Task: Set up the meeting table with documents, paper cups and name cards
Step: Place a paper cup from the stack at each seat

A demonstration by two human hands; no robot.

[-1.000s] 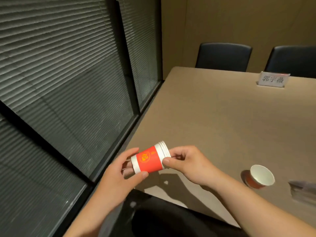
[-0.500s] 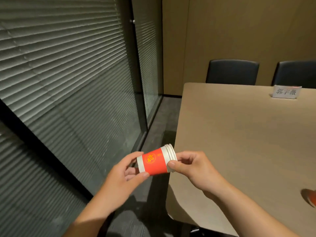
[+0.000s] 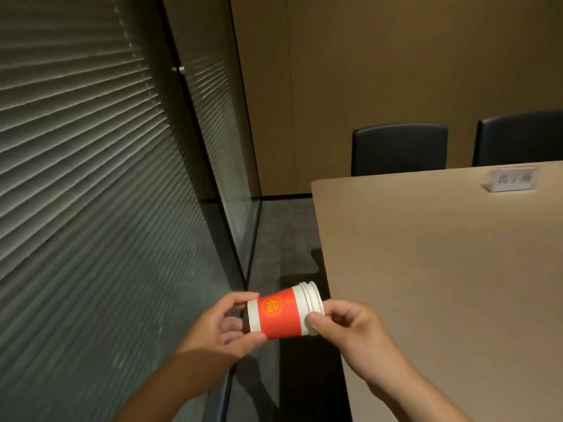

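Head view now looks further left than a second ago: the single cup that stood on the table [image 3: 441, 269] has gone from sight, the table's corner and the floor [image 3: 283, 239] beside it have come into view, and the stack of cups [image 3: 283, 312] sits off the table's left edge instead of over its top. The stack lies on its side, rims toward the table. The left hand [image 3: 219, 327] is closed around its base end, and the right hand [image 3: 347, 327] pinches the rims with thumb and fingers. How many cups are nested is hard to tell. The name card [image 3: 511, 179] at the table's far side is blurred and unreadable. Behind the table two chairs [image 3: 399, 149] stand, the right one cut off.
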